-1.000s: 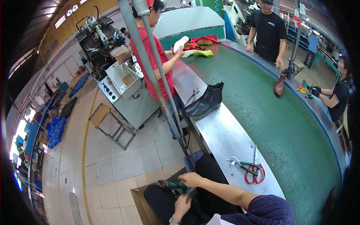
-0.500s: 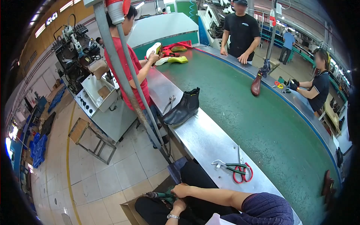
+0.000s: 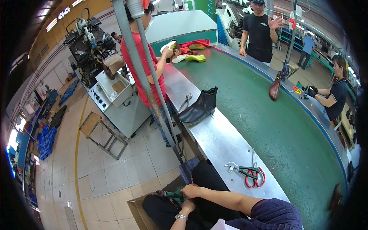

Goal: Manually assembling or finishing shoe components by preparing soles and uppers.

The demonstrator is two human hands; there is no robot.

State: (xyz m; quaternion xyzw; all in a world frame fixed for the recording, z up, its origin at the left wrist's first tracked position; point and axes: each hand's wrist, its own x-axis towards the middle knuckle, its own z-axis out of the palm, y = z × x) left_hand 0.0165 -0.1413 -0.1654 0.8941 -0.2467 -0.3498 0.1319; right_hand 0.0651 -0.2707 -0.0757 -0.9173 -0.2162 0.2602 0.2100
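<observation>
Low at the lower middle, over my dark trousers, both my hands close around a green, tool-like object (image 3: 174,196) with a narrow darker end pointing left; its exact kind I cannot make out. My right hand (image 3: 190,191) grips it from above, the arm coming in from the right in a purple sleeve. Just below, my left hand (image 3: 188,206), with a silver watch on the wrist, is closed at its lower part. Fingertips of both are mostly hidden. On the metal ledge to the right lie green-handled pliers (image 3: 241,168) and red-handled scissors (image 3: 255,176).
A black ankle boot (image 3: 201,107) lies on the ledge (image 3: 214,134) beside the green belt (image 3: 245,103). A metal post (image 3: 147,88) rises before me, a cardboard box (image 3: 136,211) stands below. A stool (image 3: 101,130) is left. Several people stand around the belt.
The whole view has shifted, so the scene sits farther right and slightly lower. Across the belt, the person in black has raised an open hand. My hands keep their hold.
</observation>
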